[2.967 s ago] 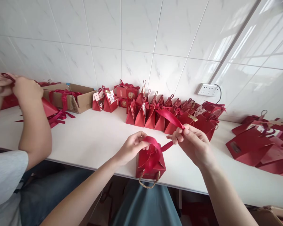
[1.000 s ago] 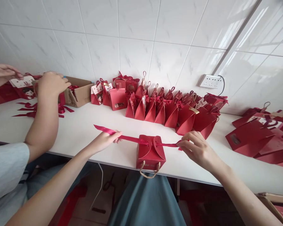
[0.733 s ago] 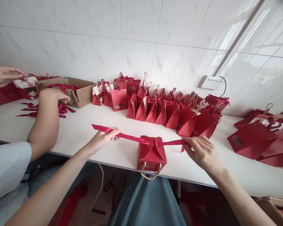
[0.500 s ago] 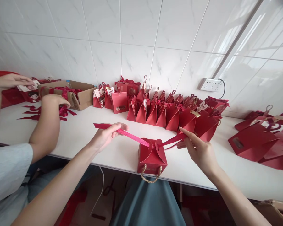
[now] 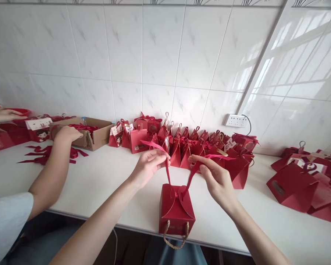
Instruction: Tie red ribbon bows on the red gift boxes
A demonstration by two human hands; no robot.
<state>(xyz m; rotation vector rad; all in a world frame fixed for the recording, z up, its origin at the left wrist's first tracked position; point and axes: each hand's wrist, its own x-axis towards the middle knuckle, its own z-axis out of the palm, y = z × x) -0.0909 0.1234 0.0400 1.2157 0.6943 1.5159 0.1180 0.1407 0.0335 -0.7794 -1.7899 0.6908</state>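
Observation:
A small red gift box (image 5: 176, 211) with a rope handle stands at the front edge of the white table (image 5: 107, 180). A red ribbon (image 5: 168, 175) runs through its closed top flaps. My left hand (image 5: 149, 165) pinches the left ribbon end and holds it up above the box. On the other side, my right hand (image 5: 213, 176) pinches the right ribbon end, also raised. The two hands are close together over the box.
A row of several finished red boxes (image 5: 193, 147) lines the tiled wall. Flat red bags (image 5: 300, 180) lie at the right. At the left, another person's hand (image 5: 67, 133) reaches by a cardboard box (image 5: 95, 132) of ribbons. A wall socket (image 5: 235, 120) sits behind.
Both hands have lifted the ribbon ends from a sideways stretch and brought them together above the box. The camera has tilted up, so the box sits lower in view.

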